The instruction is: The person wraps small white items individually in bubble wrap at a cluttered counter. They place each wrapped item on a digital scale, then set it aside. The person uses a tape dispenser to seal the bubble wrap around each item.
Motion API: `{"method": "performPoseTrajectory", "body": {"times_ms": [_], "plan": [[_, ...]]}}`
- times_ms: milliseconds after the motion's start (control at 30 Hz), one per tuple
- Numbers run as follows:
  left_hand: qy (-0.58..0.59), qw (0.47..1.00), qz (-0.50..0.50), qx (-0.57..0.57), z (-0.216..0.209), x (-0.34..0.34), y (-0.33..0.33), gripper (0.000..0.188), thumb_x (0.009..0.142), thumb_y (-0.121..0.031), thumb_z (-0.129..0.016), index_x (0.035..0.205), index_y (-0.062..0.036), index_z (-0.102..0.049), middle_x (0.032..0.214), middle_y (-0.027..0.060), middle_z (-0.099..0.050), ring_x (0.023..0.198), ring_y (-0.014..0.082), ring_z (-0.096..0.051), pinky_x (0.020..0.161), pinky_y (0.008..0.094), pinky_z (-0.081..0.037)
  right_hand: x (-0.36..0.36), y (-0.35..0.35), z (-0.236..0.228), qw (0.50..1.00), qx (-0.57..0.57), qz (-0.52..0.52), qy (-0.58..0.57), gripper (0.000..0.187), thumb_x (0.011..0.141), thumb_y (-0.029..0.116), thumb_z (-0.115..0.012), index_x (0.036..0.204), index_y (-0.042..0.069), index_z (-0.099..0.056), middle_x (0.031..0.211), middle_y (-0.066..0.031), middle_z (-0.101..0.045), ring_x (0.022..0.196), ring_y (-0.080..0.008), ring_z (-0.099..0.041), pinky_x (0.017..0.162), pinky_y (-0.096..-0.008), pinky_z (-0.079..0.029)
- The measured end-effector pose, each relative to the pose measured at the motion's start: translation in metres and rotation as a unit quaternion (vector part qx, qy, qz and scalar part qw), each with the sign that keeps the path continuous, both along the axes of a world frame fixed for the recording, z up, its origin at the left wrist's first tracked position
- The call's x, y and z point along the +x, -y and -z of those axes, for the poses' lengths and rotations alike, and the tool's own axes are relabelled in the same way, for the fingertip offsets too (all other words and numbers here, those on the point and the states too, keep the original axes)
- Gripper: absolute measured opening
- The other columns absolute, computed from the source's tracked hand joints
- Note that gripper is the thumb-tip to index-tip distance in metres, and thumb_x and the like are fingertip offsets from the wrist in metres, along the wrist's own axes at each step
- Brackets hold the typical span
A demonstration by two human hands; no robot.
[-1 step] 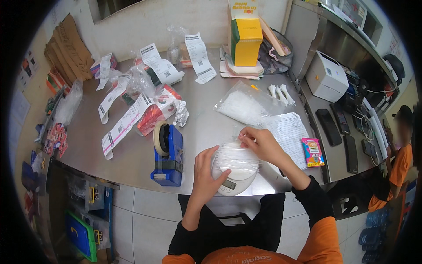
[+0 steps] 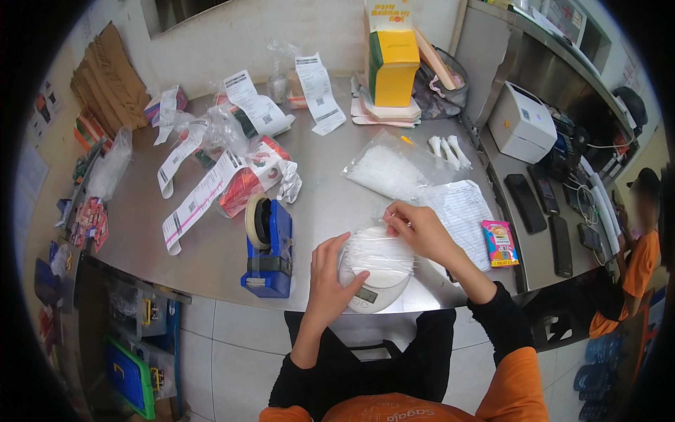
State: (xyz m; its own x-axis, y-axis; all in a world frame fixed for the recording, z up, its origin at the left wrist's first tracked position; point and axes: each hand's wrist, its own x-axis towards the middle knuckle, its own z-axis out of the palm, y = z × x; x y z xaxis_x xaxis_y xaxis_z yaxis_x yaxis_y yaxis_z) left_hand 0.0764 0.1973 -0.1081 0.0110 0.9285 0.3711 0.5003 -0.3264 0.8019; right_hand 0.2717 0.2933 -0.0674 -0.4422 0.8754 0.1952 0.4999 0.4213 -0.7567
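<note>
Hands work over a round white scale at the steel table's near edge: the left hand rests open against a clear bag of white sticks lying on the scale, while the right hand pinches the bag's top edge. A blue tape dispenser stands just beside.

Your left hand steadied the white scale at the counter's front edge while your right hand pinched what looked like a clear bag on it.
</note>
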Motion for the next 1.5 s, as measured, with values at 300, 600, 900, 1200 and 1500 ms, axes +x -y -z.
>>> {"method": "performPoseTrajectory", "body": {"times_ms": [300,600,900,1200,1500], "plan": [[-0.003,1.000,-0.001,-0.002,-0.001,0.000,-0.005,0.067,0.071,-0.017,-0.072,0.130,-0.0049,-0.042,0.122,0.0169,-0.044,0.117,0.0331,-0.040,0.100,0.0416,-0.033,0.018,-0.012,0.012,0.997,0.008,0.077,-0.029,0.017,0.096,0.015,-0.039,0.101,0.001,-0.048,0.077,-0.0224,-0.058,0.074,-0.0373,-0.059,0.068,-0.0398,-0.044],[0.265,0.961,-0.066,0.034,0.011,-0.006,-0.006,0.046,0.081,-0.008,-0.058,0.123,-0.0022,-0.043,0.113,0.0122,-0.051,0.105,0.0222,-0.050,0.089,0.0337,-0.041,0.017,-0.023,-0.022,0.996,0.046,0.052,0.061,0.027,0.084,0.025,-0.063,0.086,-0.002,-0.059,0.056,-0.0149,-0.051,0.049,-0.0214,-0.046,0.052,-0.0343,-0.039],[0.480,0.872,-0.088,0.034,0.019,-0.014,-0.002,0.025,0.090,-0.006,-0.042,0.114,-0.0016,-0.047,0.097,0.0070,-0.054,0.096,0.0127,-0.051,0.082,0.0280,-0.041,0.010,-0.036,-0.048,0.996,0.063,-0.008,0.064,0.017,0.083,0.018,-0.063,0.091,0.003,-0.066,0.055,-0.0029,-0.042,0.053,-0.0103,-0.037,0.051,-0.0274,-0.033],[0.497,0.864,-0.071,0.036,0.020,-0.016,-0.003,0.025,0.092,-0.008,-0.041,0.116,-0.0027,-0.045,0.098,0.0056,-0.054,0.096,0.0130,-0.051,0.083,0.0287,-0.040,0.007,-0.034,-0.046,0.992,0.018,-0.031,0.120,0.020,0.081,0.020,-0.062,0.092,0.006,-0.069,0.060,-0.0109,-0.052,0.057,-0.0220,-0.050,0.059,-0.0331,-0.042],[0.503,0.861,-0.064,0.034,0.021,-0.017,-0.004,0.025,0.092,-0.009,-0.041,0.117,-0.0031,-0.044,0.097,0.0057,-0.054,0.096,0.0135,-0.051,0.083,0.0291,-0.040,0.006,-0.036,-0.049,0.992,0.004,-0.028,0.123,0.020,0.082,0.020,-0.062,0.095,0.005,-0.068,0.061,-0.0104,-0.054,0.058,-0.0216,-0.051,0.060,-0.0327,-0.042]]}}
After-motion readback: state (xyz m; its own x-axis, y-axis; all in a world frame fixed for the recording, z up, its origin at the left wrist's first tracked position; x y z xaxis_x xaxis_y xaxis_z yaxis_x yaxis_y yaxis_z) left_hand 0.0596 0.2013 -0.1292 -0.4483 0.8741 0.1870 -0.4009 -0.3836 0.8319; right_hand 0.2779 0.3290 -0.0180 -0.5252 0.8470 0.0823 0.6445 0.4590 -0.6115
